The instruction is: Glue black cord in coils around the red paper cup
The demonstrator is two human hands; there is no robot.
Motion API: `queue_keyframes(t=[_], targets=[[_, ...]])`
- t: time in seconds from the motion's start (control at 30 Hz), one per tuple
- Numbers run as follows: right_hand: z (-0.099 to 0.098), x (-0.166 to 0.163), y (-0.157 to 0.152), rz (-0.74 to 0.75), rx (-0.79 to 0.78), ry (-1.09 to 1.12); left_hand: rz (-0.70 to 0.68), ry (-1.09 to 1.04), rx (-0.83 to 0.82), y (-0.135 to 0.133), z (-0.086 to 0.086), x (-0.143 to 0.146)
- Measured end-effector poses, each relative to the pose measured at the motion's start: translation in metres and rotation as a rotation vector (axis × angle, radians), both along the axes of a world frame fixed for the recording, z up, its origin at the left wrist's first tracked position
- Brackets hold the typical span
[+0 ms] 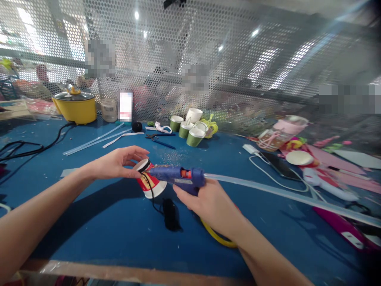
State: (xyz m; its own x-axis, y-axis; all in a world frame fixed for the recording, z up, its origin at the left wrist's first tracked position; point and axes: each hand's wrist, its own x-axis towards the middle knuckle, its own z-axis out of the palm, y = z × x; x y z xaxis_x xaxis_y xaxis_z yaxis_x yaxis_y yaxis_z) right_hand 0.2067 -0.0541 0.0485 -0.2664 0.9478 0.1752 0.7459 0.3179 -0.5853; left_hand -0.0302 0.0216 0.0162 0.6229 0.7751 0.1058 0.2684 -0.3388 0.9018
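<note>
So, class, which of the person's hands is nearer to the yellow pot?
Left. The left hand, on the red cup, is in front of the yellow pot and to its right; the right hand, gripping the blue glue gun, is farther right and nearer the camera.

Both bare forearms (56,202) reach over the near edge of the tabletop (113,242) — the left hand (125,162) arched, its thumb opposing bent fingers, the right hand (217,206) closer to that edge, gripping, its thumb angled forward.
</note>
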Motion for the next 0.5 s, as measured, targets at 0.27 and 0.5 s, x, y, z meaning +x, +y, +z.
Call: queue_keyframes(t=[0.27,0.5], targets=[[0.002,0.006,0.009,-0.087,-0.141,0.105,-0.054,-0.057,-0.05,0.0,0.001,0.0],[0.002,0.006,0.015,-0.117,-0.16,0.115,-0.063,-0.064,-0.058,-0.001,0.001,0.0]])
